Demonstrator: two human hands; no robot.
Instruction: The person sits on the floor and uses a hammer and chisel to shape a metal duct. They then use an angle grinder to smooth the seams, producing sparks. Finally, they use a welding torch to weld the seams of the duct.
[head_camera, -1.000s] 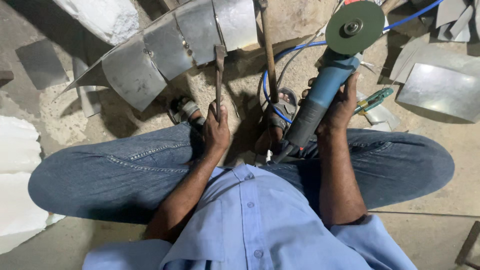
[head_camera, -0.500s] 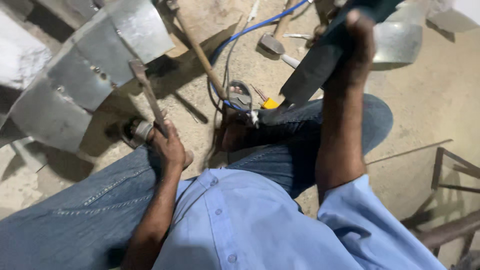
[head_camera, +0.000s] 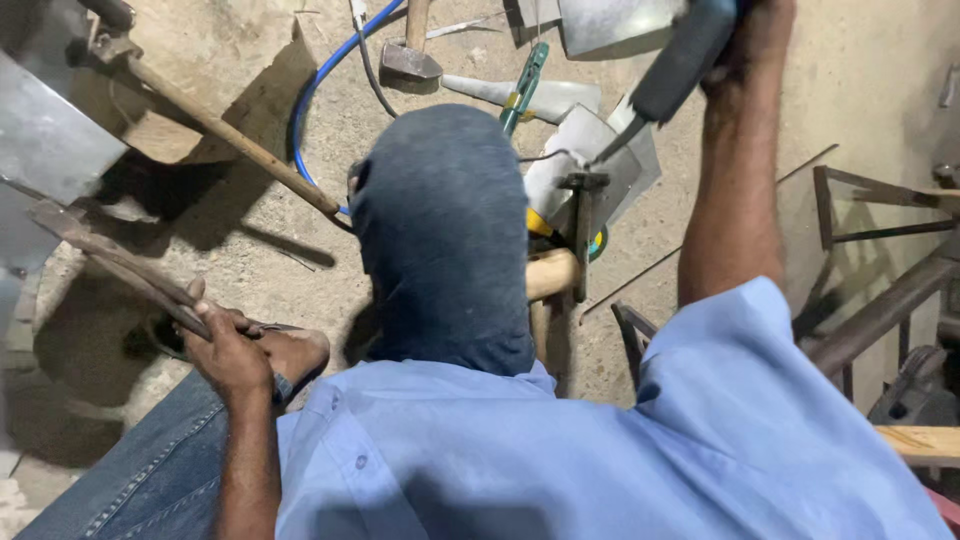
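Observation:
My left hand (head_camera: 228, 345) grips the handles of a long pair of rusty metal tongs (head_camera: 110, 262) that reach up and left toward a shiny sheet-metal piece (head_camera: 45, 140). My right hand (head_camera: 760, 30) is raised at the top right, closed around the dark body of an angle grinder (head_camera: 680, 60); its disc is out of frame. My bent knee in blue jeans (head_camera: 445, 240) sits between the two hands. I wear a light blue shirt.
On the sandy floor lie a hammer (head_camera: 410, 55), a long wooden handle (head_camera: 230, 135), green-handled pliers (head_camera: 522, 85), a blue hose (head_camera: 325, 75) and cut metal sheets (head_camera: 600, 150). Metal frames (head_camera: 880, 240) stand at the right.
The view has swung right and closer. My right hand has lifted the grinder up and to the right, away from my lap. My left hand still holds the tongs.

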